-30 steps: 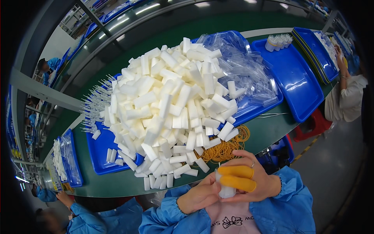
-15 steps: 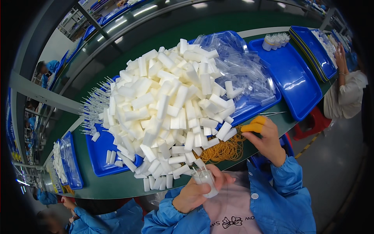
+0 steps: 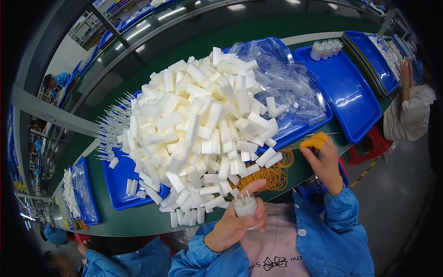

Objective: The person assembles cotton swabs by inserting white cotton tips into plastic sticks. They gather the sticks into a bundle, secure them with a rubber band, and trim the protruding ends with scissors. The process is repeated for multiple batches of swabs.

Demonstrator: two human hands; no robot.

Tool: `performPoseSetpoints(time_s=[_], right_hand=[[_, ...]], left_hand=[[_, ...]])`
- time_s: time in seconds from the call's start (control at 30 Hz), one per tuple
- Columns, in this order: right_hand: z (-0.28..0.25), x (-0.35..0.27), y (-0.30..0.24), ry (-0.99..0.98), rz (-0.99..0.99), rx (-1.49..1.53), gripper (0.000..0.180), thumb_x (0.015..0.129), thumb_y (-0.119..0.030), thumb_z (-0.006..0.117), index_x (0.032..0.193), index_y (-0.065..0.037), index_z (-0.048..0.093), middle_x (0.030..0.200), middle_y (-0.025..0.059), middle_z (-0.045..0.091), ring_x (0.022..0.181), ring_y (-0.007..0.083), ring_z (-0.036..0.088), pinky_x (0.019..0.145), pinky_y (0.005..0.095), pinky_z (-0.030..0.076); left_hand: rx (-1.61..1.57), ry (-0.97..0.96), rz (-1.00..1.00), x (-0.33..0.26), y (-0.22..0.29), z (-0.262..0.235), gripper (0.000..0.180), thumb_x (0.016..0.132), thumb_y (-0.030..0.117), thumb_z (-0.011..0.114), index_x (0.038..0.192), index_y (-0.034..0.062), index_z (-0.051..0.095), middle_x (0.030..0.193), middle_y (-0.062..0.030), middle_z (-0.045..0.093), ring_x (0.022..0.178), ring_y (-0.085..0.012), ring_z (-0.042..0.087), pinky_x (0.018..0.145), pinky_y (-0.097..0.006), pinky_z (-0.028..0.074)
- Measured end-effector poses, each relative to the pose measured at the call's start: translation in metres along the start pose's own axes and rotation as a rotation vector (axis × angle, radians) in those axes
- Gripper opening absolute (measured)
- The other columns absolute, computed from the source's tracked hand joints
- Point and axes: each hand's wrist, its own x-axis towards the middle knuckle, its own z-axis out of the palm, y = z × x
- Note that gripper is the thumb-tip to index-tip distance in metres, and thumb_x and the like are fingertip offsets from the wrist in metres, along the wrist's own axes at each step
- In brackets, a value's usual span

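Green bench (image 3: 138, 224). On it, a tall heap of white blocks (image 3: 194, 124), loosely piled. Blue tray (image 3: 290, 135) behind and right: clear plastic pieces (image 3: 290, 83), tangled. Farther right, second blue tray (image 3: 355, 106): white-and-clear clusters (image 3: 326, 48) at its far end. Left blue tray (image 3: 115, 184): partly under blocks; thin pale stems (image 3: 110, 124) bristle behind. Tan rubber bands (image 3: 272, 177), loosely heaped near the bench edge. Left hand (image 3: 235, 226): curled firmly round a bundle, in front of the bench. Right hand (image 3: 325, 161): thumb and yellow-covered fingertips pinched together on a stretched band. Bundle (image 3: 245, 207): clear tubes, white filling, thin stems protruding upward. Stretched band (image 3: 293, 148): thin, tan, reaching toward the heaped bands.
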Motion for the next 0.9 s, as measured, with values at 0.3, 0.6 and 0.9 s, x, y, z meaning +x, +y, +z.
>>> performPoseSetpoints(time_s=[0.3,0.6,0.9], right_hand=[[-0.018,-0.016,-0.050,-0.095,-0.115,0.283,0.014,0.067,-0.004,0.072,0.080,-0.004,0.066,0.082,0.0074,0.062,0.076,0.0245,0.056,0.068,0.0336,0.044],[-0.016,-0.034,-0.083,-0.437,0.371,1.271,0.014,0.074,-0.001,0.067,0.087,-0.005,0.063,0.102,0.0099,0.059,0.090,0.0282,0.058,0.077,0.0332,0.049],[-0.010,-0.049,-0.101,-0.312,-0.846,0.153,0.034,0.060,-0.015,0.064,0.093,-0.011,0.067,0.105,0.0073,0.061,0.089,0.0226,0.058,0.071,0.0309,0.049]], left_hand=[[0.737,0.127,0.240,0.011,-0.008,0.007,0.102,0.066,0.000,0.080,0.145,0.0067,0.017,0.082,-0.0063,0.057,0.079,-0.0113,0.056,0.070,-0.026,0.046],[1.223,0.026,0.197,0.011,-0.015,0.004,0.041,0.071,0.009,0.078,0.103,0.0055,0.054,0.088,-0.0043,0.060,0.080,-0.0121,0.059,0.070,-0.026,0.046],[1.171,0.014,0.312,0.013,0.005,0.004,0.042,0.067,0.011,0.078,0.101,0.0045,0.056,0.087,-0.0035,0.061,0.079,-0.0140,0.060,0.068,-0.029,0.047]])
